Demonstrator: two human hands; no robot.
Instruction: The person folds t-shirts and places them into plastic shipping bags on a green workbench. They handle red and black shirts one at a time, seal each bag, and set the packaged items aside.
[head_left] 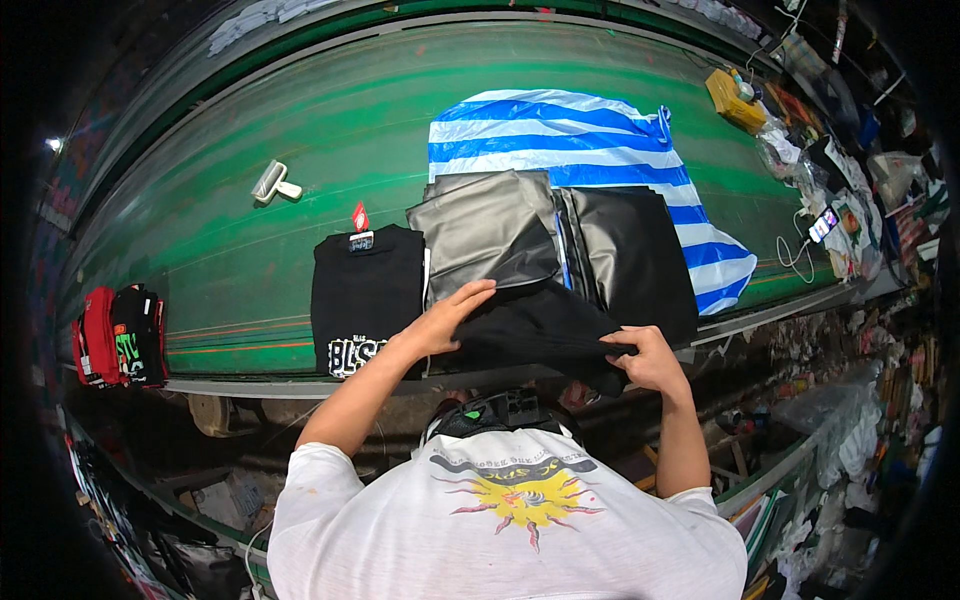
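Note:
A black garment (530, 325) lies at the near edge of the green table in front of me, part of it hanging over the edge. My right hand (648, 358) pinches its right side between thumb and fingers. Fingers stretched out, my left hand (448, 318) rests where the garment meets a shiny dark grey plastic sheet (490, 230). Left of these is a folded black T-shirt (368, 285) with white lettering and a red tag (360, 216). Another shiny black plastic piece (625, 245) lies to the right, over a blue-and-white striped plastic bag (560, 130).
A white roller with a handle (275, 183) sits on the green table (220, 250). Folded red and black shirts (118, 335) are stacked at the far left. To the right are a phone with a cable (823, 224), a yellow box (735, 100) and a heap of wrappings.

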